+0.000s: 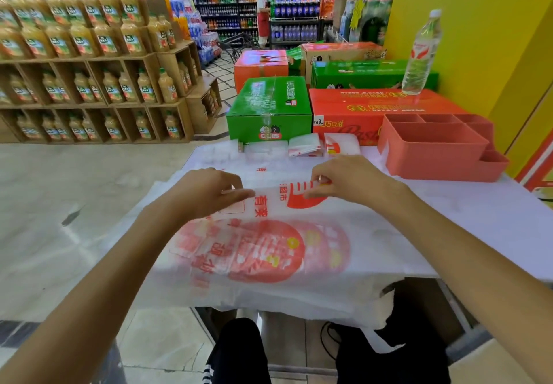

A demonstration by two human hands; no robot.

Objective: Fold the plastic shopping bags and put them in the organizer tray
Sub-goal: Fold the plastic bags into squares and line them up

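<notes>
A white plastic shopping bag (269,252) with red print lies spread on the table in front of me, its near part hanging over the front edge. Its far part is folded over toward me. My left hand (206,192) pinches the left end of that folded strip, and my right hand (350,181) pinches the right end. Several folded bags (305,144) lie in a row at the far side of the table. The coral organizer tray (434,147) stands at the back right, and I see nothing in its compartments.
Green (269,108) and orange cartons (368,108) are stacked right behind the table, with a water bottle (420,54) standing on one. A yellow wall (478,39) rises at right. Juice shelves (89,54) fill the left, beyond open floor. A person (263,12) stands far back in the aisle.
</notes>
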